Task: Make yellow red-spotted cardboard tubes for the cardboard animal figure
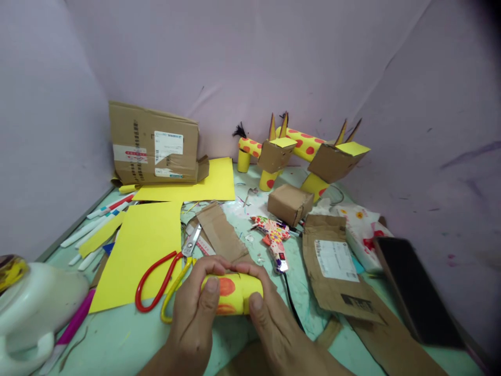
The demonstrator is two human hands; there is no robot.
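Note:
A yellow paper tube (235,296) with orange-red spots lies sideways between my two hands, just above the table's front. My left hand (198,308) grips its left end, thumb on the near side and fingers curled over the top. Around the right end closes my right hand (268,308), its thumb pressed against the yellow paper. Both tube ends are partly hidden by the hands. Just left of my left hand are scissors (178,271) with one red and one yellow handle. Beyond my right hand rests a flower-patterned glue gun (276,240), its black cord trailing forward.
Yellow paper sheets (144,250) and markers (105,211) cover the left side, with a white mug (39,303) at front left. Two spotted cardboard animals (274,156) stand at the back beside a small box (291,202). Cardboard pieces (332,277) and a phone (415,287) lie right.

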